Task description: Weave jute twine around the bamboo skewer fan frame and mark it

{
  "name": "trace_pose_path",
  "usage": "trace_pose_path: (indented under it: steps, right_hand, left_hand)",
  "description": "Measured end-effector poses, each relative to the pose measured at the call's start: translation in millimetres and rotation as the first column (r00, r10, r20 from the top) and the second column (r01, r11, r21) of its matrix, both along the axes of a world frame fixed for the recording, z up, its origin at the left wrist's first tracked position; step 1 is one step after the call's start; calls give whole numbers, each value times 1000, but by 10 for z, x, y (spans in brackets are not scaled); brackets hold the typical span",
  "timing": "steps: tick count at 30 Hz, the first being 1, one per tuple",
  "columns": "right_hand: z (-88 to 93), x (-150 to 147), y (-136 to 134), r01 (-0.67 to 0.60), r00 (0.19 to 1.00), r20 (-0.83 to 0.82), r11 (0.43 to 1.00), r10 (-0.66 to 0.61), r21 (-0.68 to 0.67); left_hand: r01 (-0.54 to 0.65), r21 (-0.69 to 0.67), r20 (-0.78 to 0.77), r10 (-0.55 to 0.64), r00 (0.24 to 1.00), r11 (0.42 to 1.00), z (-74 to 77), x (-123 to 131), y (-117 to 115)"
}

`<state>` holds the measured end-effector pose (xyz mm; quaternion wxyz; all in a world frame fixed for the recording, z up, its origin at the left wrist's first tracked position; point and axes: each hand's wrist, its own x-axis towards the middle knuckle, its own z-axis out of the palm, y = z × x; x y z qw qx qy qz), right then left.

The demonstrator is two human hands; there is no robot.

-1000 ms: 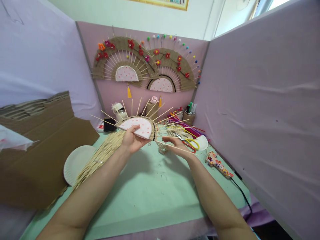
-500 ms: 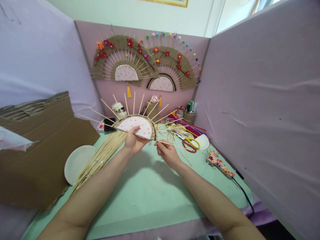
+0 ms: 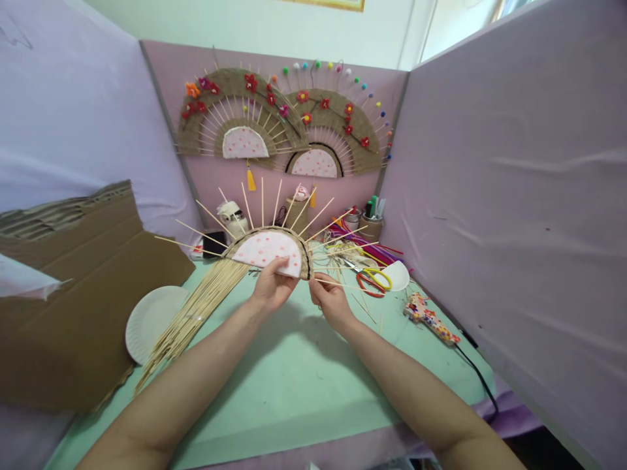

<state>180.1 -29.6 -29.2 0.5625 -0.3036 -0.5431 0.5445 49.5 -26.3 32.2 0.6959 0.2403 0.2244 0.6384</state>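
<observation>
My left hand (image 3: 274,285) is closed on a half-round fan (image 3: 259,250), its thumb lying over the pink-spotted white centre and its fingers underneath. Brown twine and a dark band edge the fan's curve, and thin wooden sticks (image 3: 262,203) spread outward from it. At the fan's lower right corner, my right hand (image 3: 332,302) has its thumb and fingertips pinched together beside the base of the lowest stick. That stick runs out to the right above the knuckles. What lies between the right fingertips is too small to make out.
A bundle of sticks (image 3: 196,315), a paper plate (image 3: 147,320) and cardboard (image 3: 73,313) lie left. To the right are scissors (image 3: 371,285), a white half plate (image 3: 396,276) and a patterned glue gun (image 3: 431,320) with a black cord. Finished fans (image 3: 337,117) hang behind.
The fan has shifted slightly right and tilted a little, with my left hand moving along. My right hand stays pinched at the fan's corner, slightly farther right.
</observation>
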Motion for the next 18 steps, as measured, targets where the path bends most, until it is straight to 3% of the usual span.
trace_pose_path:
  steps: [3,9,18]
  right_hand:
    - [4,36,3,35,999,26,996,-37,78]
    - [49,89,18,46,998,47,996,-50,81]
    - [53,94,16,35,997,70,996,-41,86]
  left_hand:
    - [103,24,-110,-99,989,994,-49,77,-58]
    - [79,-49,-148,-85,985,996,-106,114,-97]
    - [59,-44,-136,-65,989,997,-120,126,-84]
